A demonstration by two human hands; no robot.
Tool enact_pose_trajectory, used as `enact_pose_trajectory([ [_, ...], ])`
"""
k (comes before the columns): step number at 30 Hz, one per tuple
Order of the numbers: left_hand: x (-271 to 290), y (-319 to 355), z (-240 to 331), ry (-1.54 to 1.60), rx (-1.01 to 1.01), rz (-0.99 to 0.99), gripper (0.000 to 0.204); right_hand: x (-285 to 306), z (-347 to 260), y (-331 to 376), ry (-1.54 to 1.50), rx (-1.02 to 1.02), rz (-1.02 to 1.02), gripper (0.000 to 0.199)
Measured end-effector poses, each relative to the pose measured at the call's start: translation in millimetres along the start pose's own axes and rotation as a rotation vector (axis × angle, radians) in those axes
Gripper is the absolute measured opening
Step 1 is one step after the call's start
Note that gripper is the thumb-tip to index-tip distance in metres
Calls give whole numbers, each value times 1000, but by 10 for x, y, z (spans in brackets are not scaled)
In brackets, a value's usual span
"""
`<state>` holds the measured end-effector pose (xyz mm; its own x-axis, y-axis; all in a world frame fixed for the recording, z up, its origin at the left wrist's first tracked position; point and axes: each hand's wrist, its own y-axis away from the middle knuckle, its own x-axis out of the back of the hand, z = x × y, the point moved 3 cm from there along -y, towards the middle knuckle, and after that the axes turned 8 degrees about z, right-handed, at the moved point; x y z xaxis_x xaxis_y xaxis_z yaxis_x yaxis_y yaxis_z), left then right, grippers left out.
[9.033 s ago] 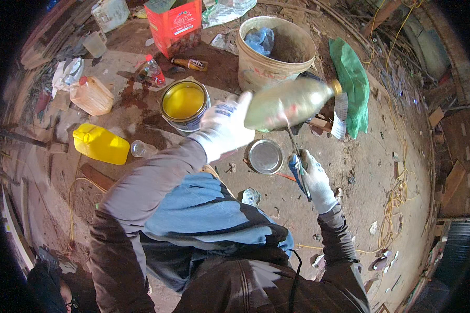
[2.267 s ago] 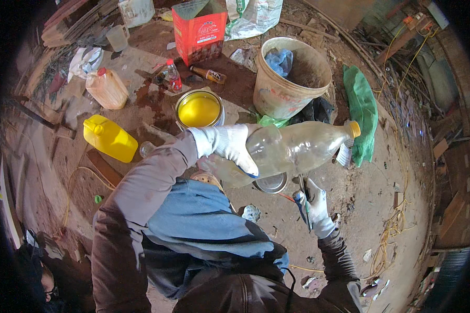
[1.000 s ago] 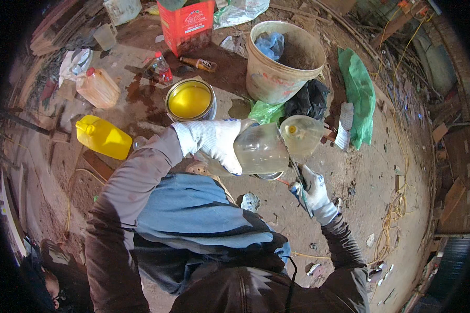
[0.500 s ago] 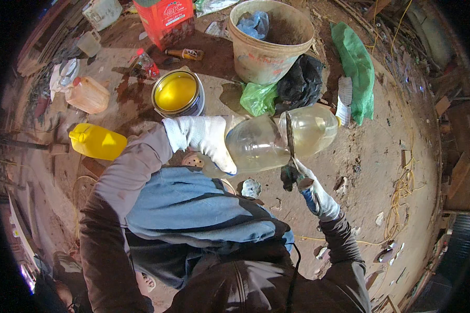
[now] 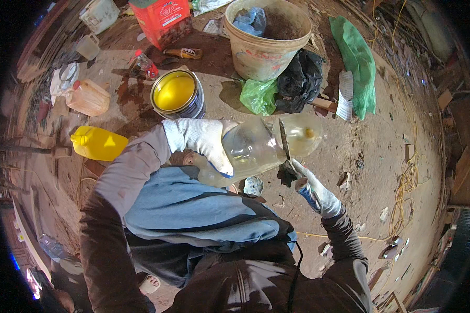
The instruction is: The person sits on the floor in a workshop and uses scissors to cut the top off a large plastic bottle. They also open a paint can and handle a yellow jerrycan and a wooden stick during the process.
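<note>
One clear bottle, one knife, two gloved hands.

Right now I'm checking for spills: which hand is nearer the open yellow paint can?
Left. The left hand grips the clear plastic bottle just below the paint can; the right hand, holding a blade, is farther right.

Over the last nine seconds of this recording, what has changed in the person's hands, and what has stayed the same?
The knife, earlier held below the clear plastic bottle, now cuts into its middle. The left hand has stayed gripping the bottle; the right hand keeps the knife. The yellow paint tin and bucket stayed put.
</note>
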<state>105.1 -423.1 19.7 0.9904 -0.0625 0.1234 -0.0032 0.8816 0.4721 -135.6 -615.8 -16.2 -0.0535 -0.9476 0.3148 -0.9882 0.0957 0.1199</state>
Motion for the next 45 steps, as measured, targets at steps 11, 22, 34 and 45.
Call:
enact_pose_trajectory([
  [11, 42, 28, -205, 117, 126, -38, 57, -65, 115, 70, -331, -191, -59, 84],
  [22, -25, 11, -191, 335, 161, -148, 57, -186, 218, 171, -351, -153, 50, 91],
  [34, -189, -242, 21, -504, -353, 681, 102, -417, 25, 1, -663, -326, 366, 57],
  [45, 40, -240, -69, -293, -165, 587, 96, -288, 349, 63, -565, -154, 238, 80],
])
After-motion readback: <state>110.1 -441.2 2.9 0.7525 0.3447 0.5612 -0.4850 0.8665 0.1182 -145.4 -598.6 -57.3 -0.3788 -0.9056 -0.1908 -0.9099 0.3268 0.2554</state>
